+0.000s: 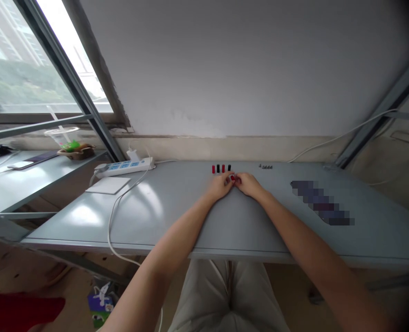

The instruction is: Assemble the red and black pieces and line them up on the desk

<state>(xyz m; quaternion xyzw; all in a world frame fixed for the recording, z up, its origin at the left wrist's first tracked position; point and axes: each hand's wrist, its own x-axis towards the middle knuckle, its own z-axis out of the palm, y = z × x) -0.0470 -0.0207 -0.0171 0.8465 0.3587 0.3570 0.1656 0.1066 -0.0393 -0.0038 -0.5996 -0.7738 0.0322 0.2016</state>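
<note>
My left hand (221,185) and my right hand (247,183) meet at the middle of the desk, toward the wall. A small red cylindrical piece (232,178) shows between their fingertips, and both hands are closed on it; the fingers partly cover it. Just beyond my left hand, several like pieces stand upright in a row, red and black by turns: a red cylinder (213,169) at the left end, a black cylinder (218,168) beside it, another red cylinder (223,168), and a black cylinder (229,167) close to my fingers.
Several tiny metallic parts (267,167) lie to the right near the wall. A pixelated phone-like object (320,203) is on the right of the grey desk (242,226). At left are a power strip (125,167), a white flat square (108,185) and a white cable (113,212).
</note>
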